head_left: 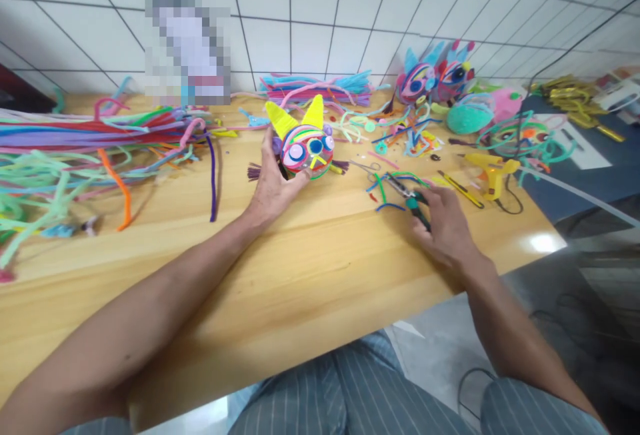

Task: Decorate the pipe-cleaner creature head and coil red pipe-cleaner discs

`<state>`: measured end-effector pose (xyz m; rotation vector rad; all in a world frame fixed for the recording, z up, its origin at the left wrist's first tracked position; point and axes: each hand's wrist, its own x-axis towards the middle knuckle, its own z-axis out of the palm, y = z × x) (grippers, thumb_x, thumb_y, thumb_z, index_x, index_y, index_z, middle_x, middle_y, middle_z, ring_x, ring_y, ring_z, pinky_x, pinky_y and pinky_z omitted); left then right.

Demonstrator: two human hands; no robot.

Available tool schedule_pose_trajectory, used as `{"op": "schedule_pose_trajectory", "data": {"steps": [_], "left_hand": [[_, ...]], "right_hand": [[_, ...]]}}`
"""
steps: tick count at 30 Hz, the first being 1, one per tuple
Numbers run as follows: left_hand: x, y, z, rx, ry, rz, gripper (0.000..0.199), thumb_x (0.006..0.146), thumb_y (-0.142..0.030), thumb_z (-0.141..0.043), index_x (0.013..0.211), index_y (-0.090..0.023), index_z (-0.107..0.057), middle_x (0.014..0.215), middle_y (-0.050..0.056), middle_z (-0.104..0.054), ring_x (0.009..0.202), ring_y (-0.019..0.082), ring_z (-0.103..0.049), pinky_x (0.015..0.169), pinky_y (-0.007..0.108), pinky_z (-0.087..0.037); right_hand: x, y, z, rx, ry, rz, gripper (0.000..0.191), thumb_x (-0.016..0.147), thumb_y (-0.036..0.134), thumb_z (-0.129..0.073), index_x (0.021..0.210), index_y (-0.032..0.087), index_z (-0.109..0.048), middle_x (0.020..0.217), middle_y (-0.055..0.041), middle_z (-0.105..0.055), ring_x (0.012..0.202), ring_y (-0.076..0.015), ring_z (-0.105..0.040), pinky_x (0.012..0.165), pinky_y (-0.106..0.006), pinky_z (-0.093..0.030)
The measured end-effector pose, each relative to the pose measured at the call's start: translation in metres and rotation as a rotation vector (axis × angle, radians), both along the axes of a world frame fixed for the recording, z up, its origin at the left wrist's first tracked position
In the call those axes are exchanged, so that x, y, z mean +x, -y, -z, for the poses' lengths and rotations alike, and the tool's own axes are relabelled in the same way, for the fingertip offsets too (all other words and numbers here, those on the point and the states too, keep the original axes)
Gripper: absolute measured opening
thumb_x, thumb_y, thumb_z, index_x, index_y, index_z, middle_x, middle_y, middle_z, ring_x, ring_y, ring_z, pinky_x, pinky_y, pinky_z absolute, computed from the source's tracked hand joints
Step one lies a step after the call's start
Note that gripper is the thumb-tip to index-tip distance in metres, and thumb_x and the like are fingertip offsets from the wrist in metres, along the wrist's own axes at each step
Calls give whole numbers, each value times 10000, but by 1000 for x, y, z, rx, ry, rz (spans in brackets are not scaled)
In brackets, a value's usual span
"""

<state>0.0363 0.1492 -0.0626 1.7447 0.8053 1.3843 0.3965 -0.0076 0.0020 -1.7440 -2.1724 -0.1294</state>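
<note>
My left hand (277, 185) is closed around the side of a colourful pipe-cleaner animal head (306, 145). The head has yellow pointed ears, blue and pink round eyes, a small yellow piece at its middle and dark bristly tufts at both sides. Over to the right, my right hand (443, 222) grips pliers (413, 203) with dark green and black handles, their jaws pointing away to the left. Short green and blue pipe-cleaner pieces (383, 188) lie at the jaws. Small scissors (367, 166) rest between the head and the pliers.
Bundles of pipe cleaners (135, 130) cover the table's left side, and another bundle (315, 88) lies by the tiled wall. A yellow glue gun (493, 172) with a cord and a yellow utility knife (461, 188) lie at right. Finished heads (419, 82) stand behind.
</note>
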Motion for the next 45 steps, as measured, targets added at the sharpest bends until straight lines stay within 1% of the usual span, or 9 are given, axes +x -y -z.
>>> {"op": "schedule_pose_trajectory", "data": {"steps": [3, 6, 8, 10, 13, 18, 24, 33, 45], "left_hand": [[2, 1, -1, 0, -23, -33, 1132, 842, -535, -895, 1693, -350, -173, 1804, 134, -272, 1697, 362, -245, 1380, 584, -275], [2, 2, -1, -11, -47, -42, 1140, 865, -561, -869, 1706, -345, -131, 1799, 145, -273, 1689, 364, -271, 1375, 584, -283], [2, 3, -1, -19, -60, -51, 1137, 880, -577, -850, 1712, -334, -115, 1787, 158, -291, 1665, 356, -332, 1374, 570, -290], [2, 4, -1, -17, -60, -63, 1131, 884, -603, -837, 1713, -322, -121, 1769, 171, -317, 1632, 351, -395, 1371, 559, -301], [3, 4, -2, -5, -53, -71, 1133, 873, -635, -836, 1710, -325, -139, 1752, 173, -348, 1611, 353, -426, 1363, 565, -318], [4, 6, -4, 12, -56, -68, 1128, 865, -630, -846, 1705, -332, -156, 1748, 164, -366, 1618, 361, -412, 1359, 581, -322], [4, 7, -6, 2, -37, -60, 1120, 867, -621, -851, 1698, -332, -157, 1757, 167, -355, 1623, 360, -407, 1358, 588, -325], [4, 7, -5, -14, -20, -53, 1071, 883, -658, -816, 1681, -330, -182, 1730, 167, -387, 1629, 351, -396, 1361, 597, -317], [1, 3, 1, -3, -60, -41, 1151, 867, -615, -852, 1709, -377, -105, 1778, 151, -293, 1628, 366, -393, 1346, 595, -344]], "right_hand": [[-13, -7, -24, 127, -40, -104, 554, 901, 290, -569, 1452, 238, -552, 1314, -197, -661, 1240, -399, -663, 980, -568, -600], [-40, -28, -40, 285, -61, -297, 480, 897, 301, -638, 1371, 261, -572, 1158, -133, -721, 1052, -327, -727, 831, -469, -632], [-60, -46, -41, 332, -69, -411, 439, 900, 325, -678, 1323, 264, -577, 1111, -107, -729, 1014, -301, -736, 798, -434, -636], [-76, -63, -35, 297, -76, -472, 393, 910, 324, -677, 1288, 261, -585, 1116, -105, -729, 1050, -301, -739, 818, -432, -637], [-90, -76, -21, 199, -94, -468, 321, 922, 295, -655, 1235, 251, -603, 1117, -109, -723, 1038, -299, -740, 813, -430, -630], [-90, -78, -7, 108, -134, -449, 291, 919, 271, -659, 1205, 223, -636, 1099, -110, -720, 968, -285, -729, 791, -412, -611], [-89, -81, -3, 21, -167, -388, 328, 881, 236, -674, 1209, 234, -665, 1132, -115, -722, 1055, -322, -705, 867, -445, -598], [-88, -86, 5, 39, -135, -381, 280, 928, 296, -623, 1196, 225, -650, 1111, -118, -710, 1038, -318, -704, 875, -445, -587], [-89, -84, 3, 16, -144, -372, 272, 915, 268, -636, 1183, 222, -663, 1109, -122, -711, 1048, -330, -704, 864, -452, -583]]}}
